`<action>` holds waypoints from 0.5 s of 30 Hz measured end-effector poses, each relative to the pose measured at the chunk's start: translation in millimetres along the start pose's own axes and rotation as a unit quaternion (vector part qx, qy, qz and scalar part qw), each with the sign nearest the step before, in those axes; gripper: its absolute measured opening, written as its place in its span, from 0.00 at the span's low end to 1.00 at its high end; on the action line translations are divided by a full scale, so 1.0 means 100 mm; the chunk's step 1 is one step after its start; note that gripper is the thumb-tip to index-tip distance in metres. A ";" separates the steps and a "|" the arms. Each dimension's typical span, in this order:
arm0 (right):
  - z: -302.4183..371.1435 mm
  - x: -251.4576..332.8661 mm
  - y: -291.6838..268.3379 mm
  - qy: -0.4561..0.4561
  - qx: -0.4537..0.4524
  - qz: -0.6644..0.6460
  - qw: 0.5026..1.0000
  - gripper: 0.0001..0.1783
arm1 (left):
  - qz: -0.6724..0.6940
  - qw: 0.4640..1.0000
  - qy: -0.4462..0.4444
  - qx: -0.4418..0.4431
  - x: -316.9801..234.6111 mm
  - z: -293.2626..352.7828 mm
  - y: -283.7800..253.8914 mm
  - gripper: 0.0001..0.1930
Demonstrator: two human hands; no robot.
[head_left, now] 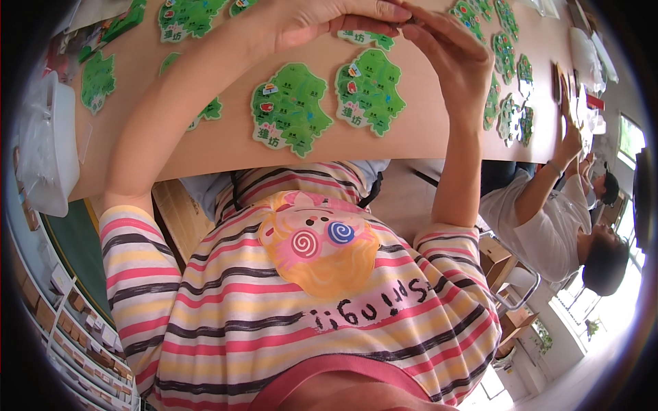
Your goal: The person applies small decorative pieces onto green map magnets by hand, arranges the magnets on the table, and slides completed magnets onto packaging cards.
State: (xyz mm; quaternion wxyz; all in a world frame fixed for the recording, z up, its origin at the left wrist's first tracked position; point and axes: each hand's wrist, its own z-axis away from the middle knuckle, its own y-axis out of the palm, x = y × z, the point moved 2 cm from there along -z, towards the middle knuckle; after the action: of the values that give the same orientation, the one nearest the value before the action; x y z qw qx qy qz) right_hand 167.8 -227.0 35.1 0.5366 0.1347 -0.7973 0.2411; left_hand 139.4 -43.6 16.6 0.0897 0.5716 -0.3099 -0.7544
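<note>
Both my hands are raised over the far part of the table, their fingertips meeting. My left hand (pixel 336 17) is closed, thumb and fingers pressed together. My right hand (pixel 456 55) bends in from the other side with its fingers closed against the left fingertips. Anything pinched between them is too small or hidden to make out. Beneath the hands lies a green map-shaped piece (pixel 367 39), partly covered. Nearer to me are two more green map-shaped pieces, one on the left (pixel 291 109) and one on the right (pixel 370 92), with small coloured pictures on them.
Several more map pieces (pixel 504 55) lie on the wooden table (pixel 226 147) at right, others at left (pixel 98 81). A white plastic tub (pixel 65 147) with clear bags stands at the left edge. A co-worker in a white shirt (pixel 538 212) sits at right, another person beyond.
</note>
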 end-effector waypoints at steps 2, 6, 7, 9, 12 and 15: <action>0.16 0.03 0.01 0.019 0.010 0.009 1.000 0.12 | -0.012 0.999 -0.033 -0.024 0.07 0.07 -0.02 0.11; 0.50 -0.06 0.06 0.062 0.081 0.199 0.975 0.14 | -0.023 0.997 -0.038 -0.063 0.12 0.23 -0.18 0.11; 0.54 -0.09 0.04 0.071 0.101 0.229 0.966 0.14 | -0.016 0.997 -0.041 -0.059 0.11 0.26 -0.20 0.11; 0.58 -0.12 0.03 0.035 0.078 0.259 0.962 0.15 | -0.011 0.997 -0.045 -0.067 0.08 0.39 -0.25 0.11; 0.52 -0.01 0.08 0.018 0.002 0.309 0.951 0.19 | -0.037 0.997 -0.050 -0.047 0.06 0.51 -0.26 0.11; 0.40 0.18 0.26 -0.036 0.007 0.297 0.954 0.22 | -0.041 0.997 -0.053 -0.035 0.10 0.66 -0.18 0.10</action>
State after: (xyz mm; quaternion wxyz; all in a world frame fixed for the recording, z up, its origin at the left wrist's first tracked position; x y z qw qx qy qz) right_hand 116.7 -225.3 33.5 0.4106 -0.0964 -0.8184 0.3902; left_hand 79.9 -10.0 8.4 0.0627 0.5394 -0.2639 -0.7972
